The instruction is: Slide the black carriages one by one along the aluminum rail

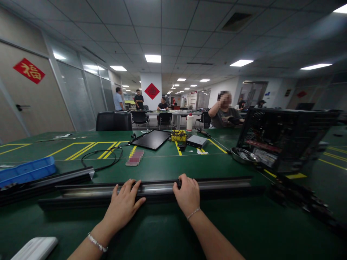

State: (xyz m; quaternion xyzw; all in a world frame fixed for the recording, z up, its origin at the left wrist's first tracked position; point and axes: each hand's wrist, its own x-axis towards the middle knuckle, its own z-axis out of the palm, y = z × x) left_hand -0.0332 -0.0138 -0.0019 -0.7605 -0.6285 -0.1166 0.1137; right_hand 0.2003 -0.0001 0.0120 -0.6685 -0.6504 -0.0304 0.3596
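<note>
Two bare hands lie on a long silver aluminium rail (211, 184), which runs sideways across the green surface (244, 224) directly under the palms. The left grip (123, 204) is open, with its fingers spread flat on top of the rail. The right grip (187, 195) is curved over the rail and touches a small black knob (179, 183), but I cannot tell if it is closed on the knob or only rests there.

The rail reaches far past both grips, so the open left grip gives it little hold. If the rail is pushed unevenly, it could slide or tip, and its right end could swing toward a round steel tray (242, 155) and an open black computer case (284, 139).

Ahead and left of the left grip, a long black-and-silver rail (54, 180) lies near a blue plastic tray (27, 171). A thin black cable (100, 160) could catch if something is dragged over it. Farther ahead of the grips are a flat black panel (150, 139), a yellow box with wires (178, 135) and a silver box (196, 141).
</note>
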